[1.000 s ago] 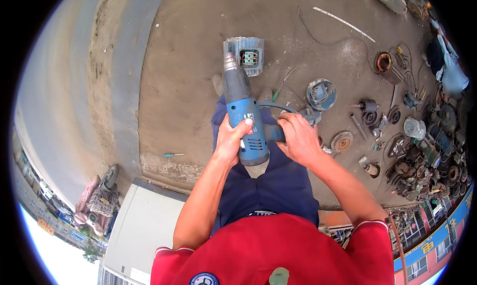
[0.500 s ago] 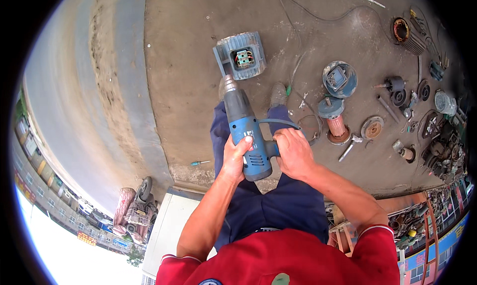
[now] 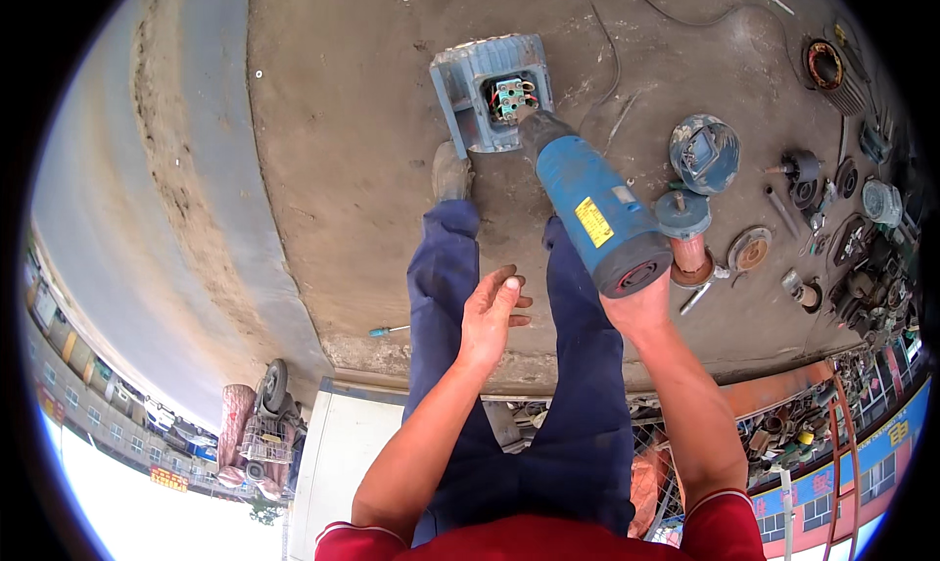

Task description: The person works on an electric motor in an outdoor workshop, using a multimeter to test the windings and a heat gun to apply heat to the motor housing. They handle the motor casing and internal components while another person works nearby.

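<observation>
A blue heat gun (image 3: pixel 585 184) is held in my right hand (image 3: pixel 638 308), whose fingers are mostly hidden beneath the tool's rear end. The gun points forward and left, its nozzle close to the open terminal box of a grey-blue motor housing (image 3: pixel 475 76). In that box sits a green terminal block (image 3: pixel 509 97) with coloured wires. I cannot tell whether the nozzle touches it. My left hand (image 3: pixel 492 316) hovers over the gap between my legs, fingers apart, with nothing in it.
Right of the gun stand a round blue container (image 3: pixel 707 174) and a rotor with a reddish core (image 3: pixel 690 253). A flanged disc (image 3: pixel 750 251) and several motor parts lie further right. A screwdriver (image 3: pixel 388 331) rests left of my leg. A dark cable (image 3: pixel 676 18) crosses the ground ahead.
My left hand has let go of the heat gun's body and opened. My right hand has swung the gun rightward and brought its nozzle to the terminal box. My view has shifted slightly.
</observation>
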`<state>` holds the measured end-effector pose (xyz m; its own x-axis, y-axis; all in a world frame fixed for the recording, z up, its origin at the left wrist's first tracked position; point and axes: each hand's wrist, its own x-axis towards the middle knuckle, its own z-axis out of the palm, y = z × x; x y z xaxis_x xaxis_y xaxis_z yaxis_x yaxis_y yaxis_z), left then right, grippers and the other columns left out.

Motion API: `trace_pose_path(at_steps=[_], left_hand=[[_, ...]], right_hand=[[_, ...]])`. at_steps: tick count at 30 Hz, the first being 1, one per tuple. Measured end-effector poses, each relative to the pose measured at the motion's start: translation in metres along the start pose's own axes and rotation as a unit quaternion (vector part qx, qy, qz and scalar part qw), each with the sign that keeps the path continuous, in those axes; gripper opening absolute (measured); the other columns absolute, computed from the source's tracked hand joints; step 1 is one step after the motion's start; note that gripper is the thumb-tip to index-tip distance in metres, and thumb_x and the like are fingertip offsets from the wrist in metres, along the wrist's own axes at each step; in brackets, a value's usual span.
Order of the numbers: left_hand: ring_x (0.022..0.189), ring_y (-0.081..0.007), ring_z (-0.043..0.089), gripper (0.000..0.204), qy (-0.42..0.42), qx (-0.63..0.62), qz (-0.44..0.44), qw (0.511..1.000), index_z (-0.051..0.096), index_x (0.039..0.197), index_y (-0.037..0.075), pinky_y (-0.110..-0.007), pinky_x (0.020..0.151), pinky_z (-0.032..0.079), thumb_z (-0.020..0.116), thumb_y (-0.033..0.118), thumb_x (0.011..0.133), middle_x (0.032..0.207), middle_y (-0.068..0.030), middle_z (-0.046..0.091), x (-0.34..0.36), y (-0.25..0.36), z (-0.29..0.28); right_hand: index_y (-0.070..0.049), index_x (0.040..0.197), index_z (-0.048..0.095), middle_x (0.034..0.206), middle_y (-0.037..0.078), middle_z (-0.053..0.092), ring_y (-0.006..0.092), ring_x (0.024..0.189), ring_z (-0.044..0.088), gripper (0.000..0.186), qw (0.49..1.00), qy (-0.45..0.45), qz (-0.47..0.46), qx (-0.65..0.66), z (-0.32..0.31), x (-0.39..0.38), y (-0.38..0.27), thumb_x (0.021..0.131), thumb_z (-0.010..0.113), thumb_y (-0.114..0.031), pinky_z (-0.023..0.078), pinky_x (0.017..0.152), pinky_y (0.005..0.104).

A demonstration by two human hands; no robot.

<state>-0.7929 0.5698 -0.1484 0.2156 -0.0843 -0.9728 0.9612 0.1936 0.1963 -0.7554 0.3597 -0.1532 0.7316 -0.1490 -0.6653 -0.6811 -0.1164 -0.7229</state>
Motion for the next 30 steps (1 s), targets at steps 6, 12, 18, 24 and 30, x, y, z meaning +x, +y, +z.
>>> trace_pose_path(at_steps=[6,12,18,24,30], left_hand=[[0.093,-0.0259,0.067,0.042,0.057,0.312,0.025,0.948,0.061,0.123,-0.003,-0.037,0.083,0.054,0.064,0.028,0.094,0.117,-0.0173,0.063,0.041,-0.098,-0.079],[0.096,-0.0345,0.064,0.033,0.073,0.427,0.130,0.892,0.064,0.117,0.000,-0.042,0.086,0.051,0.065,0.019,0.091,0.105,-0.0178,0.061,0.039,-0.075,-0.110],[0.099,-0.0369,0.060,0.032,0.089,0.553,0.184,0.808,0.065,0.113,0.001,-0.045,0.087,0.049,0.070,0.018,0.085,0.108,-0.0168,0.061,0.028,-0.090,-0.156],[0.108,-0.0339,0.056,0.034,0.104,0.577,0.177,0.790,0.066,0.112,0.004,-0.046,0.091,0.045,0.072,0.019,0.082,0.114,-0.0129,0.060,0.031,-0.104,-0.155],[0.111,-0.0334,0.055,0.034,0.101,0.587,0.191,0.780,0.066,0.112,0.005,-0.045,0.093,0.044,0.072,0.018,0.081,0.118,-0.0124,0.061,0.036,-0.100,-0.141]], right_hand=[[0.006,0.117,0.057,0.112,0.013,0.066,0.0191,0.098,0.064,0.036,0.988,0.024,-0.047,-0.146,0.044,0.033,-0.019,0.086,0.075,-0.001,0.053,0.085,0.0334],[0.006,0.111,0.059,0.108,0.013,0.066,0.0191,0.096,0.064,0.030,0.973,0.008,-0.116,-0.197,0.066,0.040,-0.007,0.086,0.074,0.000,0.053,0.081,0.0340],[0.001,0.099,0.067,0.092,0.014,0.072,0.0257,0.084,0.069,0.020,0.973,0.049,-0.063,-0.216,0.077,0.020,-0.006,0.080,0.072,-0.003,0.054,0.075,0.0356],[0.002,0.110,0.064,0.098,0.013,0.072,0.0213,0.088,0.069,0.033,0.977,0.038,-0.073,-0.197,0.077,0.014,-0.008,0.080,0.075,-0.004,0.054,0.079,0.0339],[0.003,0.121,0.055,0.114,0.018,0.063,0.0277,0.100,0.064,0.046,0.981,-0.002,-0.103,-0.162,0.061,0.023,-0.001,0.081,0.075,-0.002,0.052,0.086,0.0386]])
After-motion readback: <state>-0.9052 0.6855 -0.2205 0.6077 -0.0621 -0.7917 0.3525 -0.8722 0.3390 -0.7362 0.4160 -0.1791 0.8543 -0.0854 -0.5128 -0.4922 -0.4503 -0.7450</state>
